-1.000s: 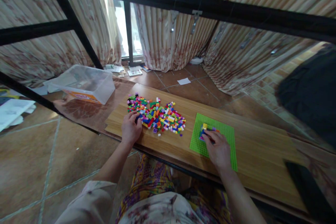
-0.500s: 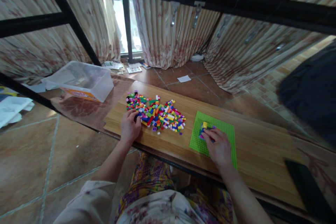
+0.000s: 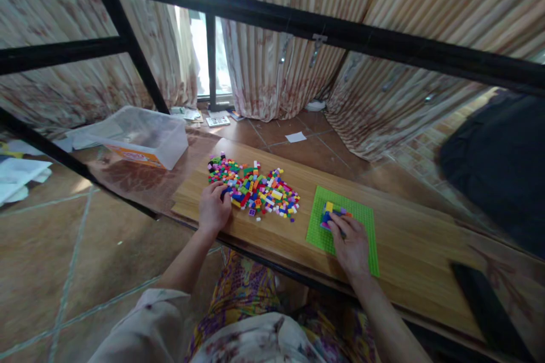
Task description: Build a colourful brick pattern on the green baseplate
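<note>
A heap of small coloured bricks point(image 3: 259, 188) lies on a wooden board point(image 3: 272, 232). My left hand point(image 3: 214, 209) rests at the heap's near-left edge, fingers curled into the bricks; what they hold is hidden. To the right lies a green baseplate point(image 3: 361, 221) with a small cluster of joined bricks point(image 3: 330, 211) on it. My right hand point(image 3: 351, 244) lies on the baseplate, its fingers closed and pressed on the near side of that cluster.
A clear plastic tub point(image 3: 142, 136) stands at the back left on a cloth-covered surface. A black metal frame point(image 3: 298, 25) crosses above. Striped curtains hang behind, a dark bundle point(image 3: 502, 164) is at the right, and papers lie on the tiled floor.
Both hands stay where they were; the left hand's fingers shift slightly in the heap. The camera has tilted a little.
</note>
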A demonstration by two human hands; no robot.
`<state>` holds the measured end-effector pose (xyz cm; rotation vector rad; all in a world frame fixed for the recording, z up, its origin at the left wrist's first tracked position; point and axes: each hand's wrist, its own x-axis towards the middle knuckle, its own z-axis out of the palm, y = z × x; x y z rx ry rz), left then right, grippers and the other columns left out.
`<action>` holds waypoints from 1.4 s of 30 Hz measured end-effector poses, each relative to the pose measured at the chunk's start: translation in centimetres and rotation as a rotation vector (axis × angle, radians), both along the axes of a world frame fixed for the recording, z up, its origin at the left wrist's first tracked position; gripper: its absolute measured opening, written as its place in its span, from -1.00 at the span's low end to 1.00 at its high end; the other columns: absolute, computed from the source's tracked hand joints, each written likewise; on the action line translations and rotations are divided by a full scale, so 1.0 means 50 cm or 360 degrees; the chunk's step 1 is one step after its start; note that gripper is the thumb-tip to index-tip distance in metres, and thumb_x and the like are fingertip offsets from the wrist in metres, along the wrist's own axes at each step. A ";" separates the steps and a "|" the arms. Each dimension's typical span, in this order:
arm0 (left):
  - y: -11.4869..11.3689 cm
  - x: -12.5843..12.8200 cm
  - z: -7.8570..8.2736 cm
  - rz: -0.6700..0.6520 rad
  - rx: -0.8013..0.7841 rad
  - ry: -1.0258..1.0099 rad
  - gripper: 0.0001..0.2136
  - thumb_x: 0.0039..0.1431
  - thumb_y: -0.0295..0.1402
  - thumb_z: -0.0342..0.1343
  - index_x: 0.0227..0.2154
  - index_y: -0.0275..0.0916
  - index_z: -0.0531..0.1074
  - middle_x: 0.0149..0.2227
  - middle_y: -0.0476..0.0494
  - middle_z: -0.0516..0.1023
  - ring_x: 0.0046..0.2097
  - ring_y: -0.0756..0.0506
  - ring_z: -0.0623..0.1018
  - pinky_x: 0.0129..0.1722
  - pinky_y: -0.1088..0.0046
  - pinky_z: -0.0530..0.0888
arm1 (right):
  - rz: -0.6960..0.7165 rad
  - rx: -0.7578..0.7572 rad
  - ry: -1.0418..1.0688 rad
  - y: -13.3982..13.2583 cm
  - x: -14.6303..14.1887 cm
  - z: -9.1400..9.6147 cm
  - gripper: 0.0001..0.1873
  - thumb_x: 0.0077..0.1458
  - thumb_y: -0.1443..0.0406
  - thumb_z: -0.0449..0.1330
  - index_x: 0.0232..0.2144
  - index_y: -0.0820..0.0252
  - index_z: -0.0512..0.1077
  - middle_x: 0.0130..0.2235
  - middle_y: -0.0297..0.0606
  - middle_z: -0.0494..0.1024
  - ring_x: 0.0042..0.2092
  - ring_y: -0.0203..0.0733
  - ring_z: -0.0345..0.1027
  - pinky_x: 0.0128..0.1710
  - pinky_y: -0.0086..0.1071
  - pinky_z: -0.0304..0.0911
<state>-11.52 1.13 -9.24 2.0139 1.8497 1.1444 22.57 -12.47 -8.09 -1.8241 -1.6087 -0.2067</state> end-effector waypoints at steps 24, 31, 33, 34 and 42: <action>-0.004 0.002 0.004 0.0008 0.0015 0.0004 -0.76 0.17 -0.38 0.01 -0.21 -0.26 0.54 -0.05 -0.28 0.55 0.05 -0.26 0.49 0.10 0.13 0.44 | 0.0392 -0.0220 0.0117 0.161 -0.210 0.019 -0.70 0.22 0.27 0.05 -0.13 0.15 0.55 -0.10 -0.10 0.53 -0.07 -0.04 0.31 -0.06 -0.17 0.23; -0.005 0.002 0.002 0.0008 0.0025 -0.0002 -0.77 0.17 -0.37 0.00 -0.21 -0.23 0.54 -0.05 -0.26 0.54 0.03 -0.25 0.49 0.08 0.12 0.45 | 0.0440 -0.0291 0.0146 0.206 -0.224 0.019 -0.74 0.18 0.33 0.07 -0.19 0.10 0.56 -0.13 -0.14 0.55 -0.08 -0.03 0.28 -0.03 -0.15 0.15; -0.005 0.001 0.001 0.0005 0.0028 -0.0004 -0.77 0.17 -0.37 0.00 -0.21 -0.23 0.54 -0.05 -0.25 0.54 0.03 -0.25 0.49 0.09 0.13 0.45 | 0.0461 -0.0310 0.0198 0.210 -0.223 0.020 -0.76 0.16 0.33 0.10 -0.20 0.09 0.56 -0.15 -0.14 0.56 -0.09 -0.03 0.28 -0.03 -0.15 0.14; -0.005 0.001 0.001 0.0002 0.0029 -0.0005 -0.77 0.17 -0.37 0.00 -0.21 -0.23 0.54 -0.05 -0.25 0.54 0.02 -0.24 0.49 0.09 0.13 0.45 | 0.0467 -0.0317 0.0235 0.211 -0.223 0.021 -0.76 0.15 0.33 0.11 -0.21 0.08 0.56 -0.16 -0.14 0.56 -0.09 -0.02 0.28 -0.03 -0.15 0.14; -0.001 -0.001 -0.004 0.0010 0.0060 -0.0034 -0.78 0.17 -0.35 0.01 -0.22 -0.23 0.54 -0.05 -0.27 0.55 0.03 -0.25 0.50 0.09 0.12 0.45 | 0.0407 -0.0294 0.0837 0.191 -0.210 0.026 -0.70 0.11 0.24 0.15 -0.12 0.13 0.54 -0.17 -0.11 0.56 -0.10 0.00 0.32 0.03 -0.05 0.15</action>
